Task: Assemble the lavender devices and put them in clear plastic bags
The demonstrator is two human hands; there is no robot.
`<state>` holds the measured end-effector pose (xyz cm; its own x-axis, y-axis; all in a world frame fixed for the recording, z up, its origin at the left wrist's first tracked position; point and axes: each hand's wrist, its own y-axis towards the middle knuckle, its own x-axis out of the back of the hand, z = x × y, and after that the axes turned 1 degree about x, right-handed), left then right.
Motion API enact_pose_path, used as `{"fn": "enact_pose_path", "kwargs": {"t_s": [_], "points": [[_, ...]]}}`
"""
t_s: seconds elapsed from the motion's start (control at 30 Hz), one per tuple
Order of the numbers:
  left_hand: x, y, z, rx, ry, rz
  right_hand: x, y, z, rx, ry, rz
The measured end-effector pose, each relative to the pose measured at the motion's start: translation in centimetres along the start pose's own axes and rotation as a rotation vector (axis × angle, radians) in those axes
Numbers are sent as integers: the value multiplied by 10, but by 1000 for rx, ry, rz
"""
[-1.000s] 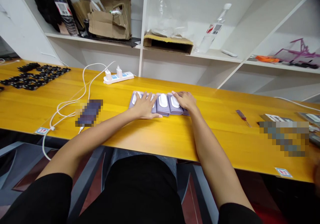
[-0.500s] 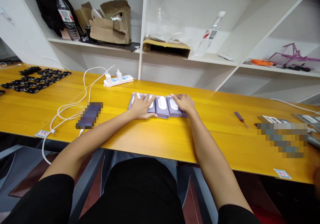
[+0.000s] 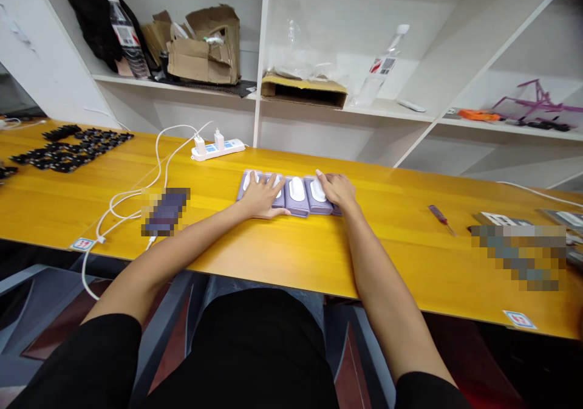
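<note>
Several purple wet wipe packs with white oval lids lie side by side on the table, and a middle pack [image 3: 297,207] shows whole between my hands. My left hand [image 3: 260,200] rests with spread fingers over the left packs, its thumb pointing right along their near edge. At the row's right end, my right hand [image 3: 339,190] lies over the last pack and hides most of it. Its thumb stretches beside the white lid [image 3: 318,191] of the neighbouring pack, and its other fingers reach forward, partly hidden.
Left of the row are a pixelated phone [image 3: 166,212], a white cable [image 3: 113,202] and a power strip [image 3: 218,149]. Black parts [image 3: 73,147] cover the far left. A screwdriver [image 3: 439,217] lies to the right. Shelves with bottles and cardboard boxes [image 3: 204,56] stand behind the table [image 3: 282,254].
The view has shifted slightly. Both hands stay on the row of wet wipe packs, and the right thumb seems a little more raised off the lid. The packs hold nearly the same places.
</note>
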<state>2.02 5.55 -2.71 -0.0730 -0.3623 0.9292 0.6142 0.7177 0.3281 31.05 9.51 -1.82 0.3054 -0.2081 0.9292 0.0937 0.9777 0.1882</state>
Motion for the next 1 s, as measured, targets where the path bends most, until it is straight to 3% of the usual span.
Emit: {"fn": "enact_pose_path", "kwargs": {"t_s": [0.3, 0.53, 0.73, 1.0], "points": [[1, 0, -1, 2, -11, 5, -1, 0, -15, -95, -68, -59], [-1, 1, 0, 2, -36, 2, 11, -6, -69, -228, -48, -114], [-1, 0, 0, 1, -19, -3, 23, -10, -120, -170, 76, -122], [-1, 0, 0, 10, -24, -18, 37, -22, -146, -187, 252, -133]]}}
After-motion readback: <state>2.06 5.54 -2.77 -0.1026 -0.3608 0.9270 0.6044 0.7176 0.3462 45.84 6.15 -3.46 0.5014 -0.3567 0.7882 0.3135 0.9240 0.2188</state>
